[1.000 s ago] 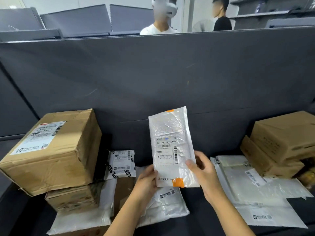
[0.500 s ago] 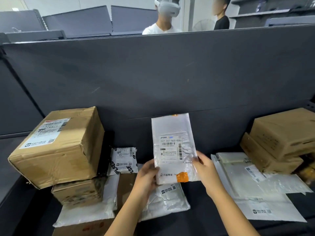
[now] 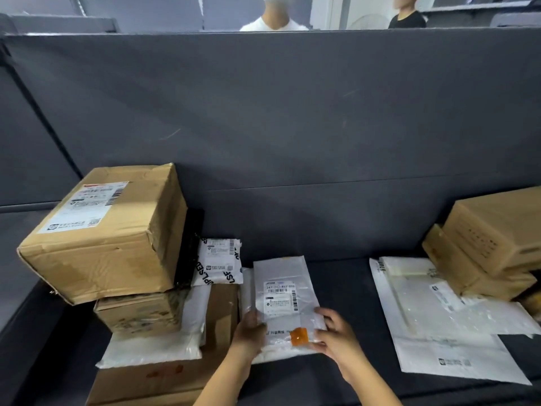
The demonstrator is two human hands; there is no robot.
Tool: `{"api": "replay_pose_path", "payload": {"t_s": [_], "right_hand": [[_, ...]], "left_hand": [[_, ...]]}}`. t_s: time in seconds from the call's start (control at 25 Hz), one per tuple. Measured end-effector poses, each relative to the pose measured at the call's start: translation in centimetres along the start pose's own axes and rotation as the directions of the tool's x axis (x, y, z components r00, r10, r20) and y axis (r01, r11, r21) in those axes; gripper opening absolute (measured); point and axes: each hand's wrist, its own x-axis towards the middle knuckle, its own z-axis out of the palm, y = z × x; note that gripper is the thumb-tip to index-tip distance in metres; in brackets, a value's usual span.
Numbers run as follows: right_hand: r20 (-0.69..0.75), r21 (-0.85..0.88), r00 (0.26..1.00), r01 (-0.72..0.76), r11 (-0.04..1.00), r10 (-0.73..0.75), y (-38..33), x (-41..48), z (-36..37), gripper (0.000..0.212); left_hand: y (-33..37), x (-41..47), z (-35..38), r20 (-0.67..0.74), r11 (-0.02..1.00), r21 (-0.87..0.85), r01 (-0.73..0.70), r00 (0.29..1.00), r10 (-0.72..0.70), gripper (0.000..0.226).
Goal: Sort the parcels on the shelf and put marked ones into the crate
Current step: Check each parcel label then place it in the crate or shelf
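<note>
A flat white plastic parcel (image 3: 282, 291) with a barcode label and an orange sticker (image 3: 299, 336) near its lower edge lies low over another white bag (image 3: 281, 353) on the dark shelf (image 3: 345, 288). My left hand (image 3: 250, 332) grips its lower left edge and my right hand (image 3: 333, 336) its lower right corner. No crate is in view.
A big cardboard box (image 3: 108, 232) sits on smaller boxes (image 3: 140, 313) at the left, with a small printed white bag (image 3: 219, 265) beside it. White mailers (image 3: 439, 317) and stacked cartons (image 3: 497, 238) lie at the right. A dark partition (image 3: 292, 127) backs the shelf; two people stand behind it.
Both hands have brought the stickered parcel down from upright in front of the partition to nearly flat on the white bag on the shelf.
</note>
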Motion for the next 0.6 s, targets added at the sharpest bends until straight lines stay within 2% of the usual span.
{"api": "replay_pose_path", "payload": {"t_s": [0.08,0.16,0.24,0.44,0.52,0.6], "right_hand": [[-0.002,-0.001,0.999,-0.032,0.999,0.032,0.8,1.0,1.1,0.045],[-0.002,-0.097,0.999,-0.051,0.994,0.051,1.3,2.1,2.3,0.05],[0.046,-0.21,0.996,-0.069,0.975,0.08,1.6,3.2,3.8,0.058],[0.105,-0.446,0.991,-0.033,0.895,0.088,2.2,4.4,6.2,0.061],[0.106,-0.474,0.992,-0.015,0.881,0.074,2.4,3.9,5.9,0.061],[0.03,-0.426,0.997,-0.046,0.904,0.065,2.8,2.8,4.3,0.057]], "left_hand": [[-0.3,-0.1,0.0,-0.015,0.971,0.225,-0.077,0.997,0.082,0.053],[-1.1,-0.1,-0.1,0.03,0.92,0.373,-0.122,0.992,0.12,0.069],[-2.0,-0.1,-0.3,0.112,0.839,0.517,-0.171,0.985,0.132,0.068],[-3.2,0.7,0.0,0.249,0.693,0.694,-0.196,0.968,0.025,0.064],[-3.0,1.2,0.5,0.234,0.669,0.727,-0.158,0.972,-0.026,0.064],[-2.6,1.5,1.2,0.181,0.661,0.742,-0.109,0.983,-0.041,0.066]]}}
